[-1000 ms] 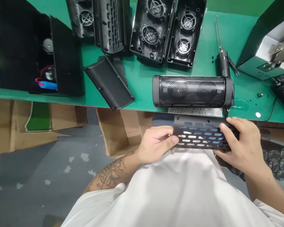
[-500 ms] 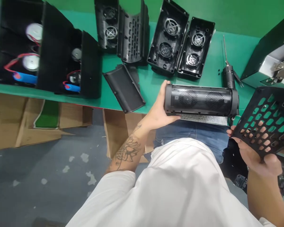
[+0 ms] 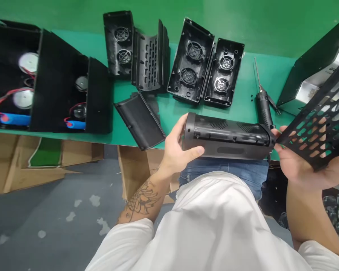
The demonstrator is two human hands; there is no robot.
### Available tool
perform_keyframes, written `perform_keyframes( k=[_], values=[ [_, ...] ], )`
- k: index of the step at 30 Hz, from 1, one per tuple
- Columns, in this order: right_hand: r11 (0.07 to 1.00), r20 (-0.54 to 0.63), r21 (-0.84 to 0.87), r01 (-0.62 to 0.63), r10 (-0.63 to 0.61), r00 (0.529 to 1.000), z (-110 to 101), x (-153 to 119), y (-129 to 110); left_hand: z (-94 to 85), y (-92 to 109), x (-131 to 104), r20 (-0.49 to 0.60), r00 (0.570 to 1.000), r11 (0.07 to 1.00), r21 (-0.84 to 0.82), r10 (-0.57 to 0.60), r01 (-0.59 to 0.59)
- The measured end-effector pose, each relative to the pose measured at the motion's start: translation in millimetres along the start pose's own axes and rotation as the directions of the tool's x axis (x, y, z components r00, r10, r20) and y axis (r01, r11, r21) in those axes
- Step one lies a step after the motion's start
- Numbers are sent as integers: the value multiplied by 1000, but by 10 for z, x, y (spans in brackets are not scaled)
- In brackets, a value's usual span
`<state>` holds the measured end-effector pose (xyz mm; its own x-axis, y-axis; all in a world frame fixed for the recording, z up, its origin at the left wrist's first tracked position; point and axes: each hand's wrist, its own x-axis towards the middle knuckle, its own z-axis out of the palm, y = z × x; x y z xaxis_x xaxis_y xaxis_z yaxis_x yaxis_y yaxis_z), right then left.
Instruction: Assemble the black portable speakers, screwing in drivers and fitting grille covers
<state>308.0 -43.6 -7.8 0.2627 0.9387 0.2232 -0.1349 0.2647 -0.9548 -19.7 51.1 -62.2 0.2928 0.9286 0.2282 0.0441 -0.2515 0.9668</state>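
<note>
My left hand (image 3: 176,150) grips the left end of a long black speaker-like housing (image 3: 231,139) at the front edge of the green table, thumb on its near side. Two mesh areas show along its upper face, and its plain side is turned towards me. In my right hand (image 3: 307,169) is a black slotted panel (image 3: 322,124), held tilted, its left corner close to the housing's right end. The fingers of that hand show through the slots. Behind the housing's right end, a black electric screwdriver (image 3: 263,109) lies on the table.
Open black shells with round grilles (image 3: 193,62) (image 3: 224,73) stand at the back, beside another pair (image 3: 121,49). A curved black cover (image 3: 141,120) lies nearer. Large black boxes with wired parts (image 3: 64,82) are left; a black metal-fronted case (image 3: 313,71) is right. Cardboard boxes (image 3: 132,169) sit below.
The housing has rolled so its plain side faces me more, and my left thumb now lies across it. My right hand has raised the slotted panel, tilting it more steeply. The view has shifted.
</note>
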Motion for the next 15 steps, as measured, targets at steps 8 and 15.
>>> perform_keyframes(
  k=[8, 15],
  values=[
    [993, 43, 116, -2, -3, 999, 83, -30, 15, 31, 169, -99, -2, 980, 971, -137, -198, 196],
    [969, 7, 201, -142, 143, 990, 213, -109, -164, -34, 145, -144, -33, 973, 966, -133, -228, 222]
  ],
)
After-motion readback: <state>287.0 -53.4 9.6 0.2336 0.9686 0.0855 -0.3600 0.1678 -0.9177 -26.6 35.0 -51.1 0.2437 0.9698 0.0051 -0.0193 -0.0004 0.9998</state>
